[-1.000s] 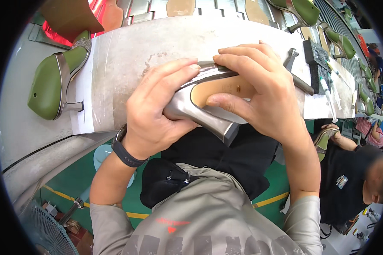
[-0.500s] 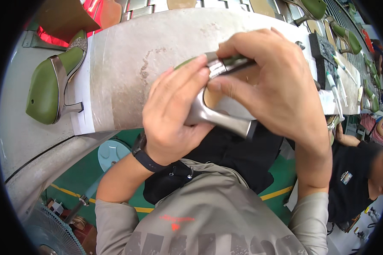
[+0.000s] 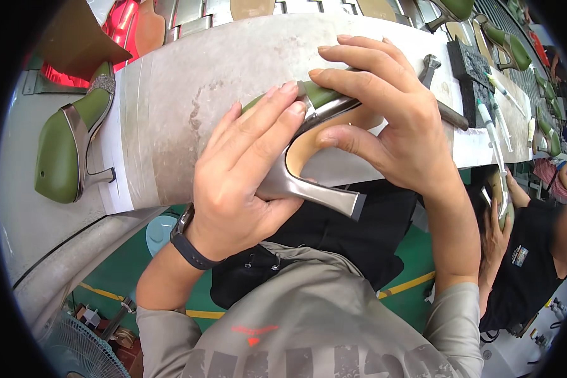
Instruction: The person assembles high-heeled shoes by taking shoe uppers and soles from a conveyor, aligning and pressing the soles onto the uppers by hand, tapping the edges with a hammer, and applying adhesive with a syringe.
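Observation:
A green high-heeled shoe (image 3: 324, 94) with a metallic heel and trim and a tan sole lies tilted on its side above the table's near edge. My left hand (image 3: 242, 164) is closed around its heel end, fingers across the upper, the slim heel pointing right toward me. Around the front part, my right hand (image 3: 397, 116) is open, its fingers fanned out over the upper and its thumb apart beside the sole. That hand hides the toe. Whether its thumb touches the sole I cannot tell.
Another green shoe (image 3: 63, 157) lies at the left. A hammer (image 3: 450, 115), a black block (image 3: 469, 66) and syringes (image 3: 492, 129) lie right. Soles (image 3: 252, 9) and more shoes line the far side. A co-worker (image 3: 516, 252) in black holds a shoe at the right.
My right hand has loosened from its pinch on the shoe, its fingers spreading apart. The hammer behind it has come into view. My left hand keeps its hold and has shifted slightly left.

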A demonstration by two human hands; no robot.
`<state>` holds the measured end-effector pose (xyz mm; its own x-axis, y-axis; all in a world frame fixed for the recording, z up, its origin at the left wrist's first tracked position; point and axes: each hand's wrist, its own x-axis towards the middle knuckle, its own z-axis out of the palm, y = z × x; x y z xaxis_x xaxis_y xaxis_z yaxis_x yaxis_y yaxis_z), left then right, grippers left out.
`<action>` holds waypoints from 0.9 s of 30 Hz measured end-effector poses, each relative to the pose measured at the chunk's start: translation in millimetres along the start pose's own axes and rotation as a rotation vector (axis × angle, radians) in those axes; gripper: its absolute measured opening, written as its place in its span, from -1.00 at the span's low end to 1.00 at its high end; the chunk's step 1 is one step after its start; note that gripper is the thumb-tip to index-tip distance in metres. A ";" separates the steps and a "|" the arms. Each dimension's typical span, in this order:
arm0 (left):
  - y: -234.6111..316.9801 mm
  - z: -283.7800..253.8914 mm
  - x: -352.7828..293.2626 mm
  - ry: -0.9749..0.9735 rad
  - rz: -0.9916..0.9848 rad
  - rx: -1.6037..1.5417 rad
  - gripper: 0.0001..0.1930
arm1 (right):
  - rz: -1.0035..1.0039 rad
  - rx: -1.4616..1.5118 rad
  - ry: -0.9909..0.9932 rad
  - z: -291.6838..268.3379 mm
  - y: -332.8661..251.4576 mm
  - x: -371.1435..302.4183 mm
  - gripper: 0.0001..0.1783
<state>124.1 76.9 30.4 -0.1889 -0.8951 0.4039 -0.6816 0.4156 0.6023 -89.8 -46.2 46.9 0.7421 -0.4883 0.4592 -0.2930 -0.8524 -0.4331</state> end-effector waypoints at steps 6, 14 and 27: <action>-9.4 28.7 -10.6 0.062 0.154 0.199 -0.09 | 0.161 0.016 -0.077 -10.9 -17.2 3.1 -0.44; 6.9 23.0 1.7 -0.030 0.008 0.034 -0.16 | 0.362 -0.183 0.230 -27.6 22.9 -56.3 -0.33; 0.6 49.8 100.1 -0.143 -0.066 -0.157 -0.47 | 0.533 -0.091 0.165 -39.2 49.0 -90.0 -0.47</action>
<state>69.6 -20.4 36.9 -0.2533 -0.9303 0.2654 -0.5790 0.3656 0.7287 -194.5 -51.3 14.8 0.3752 -0.8722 0.3140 -0.6576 -0.4892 -0.5729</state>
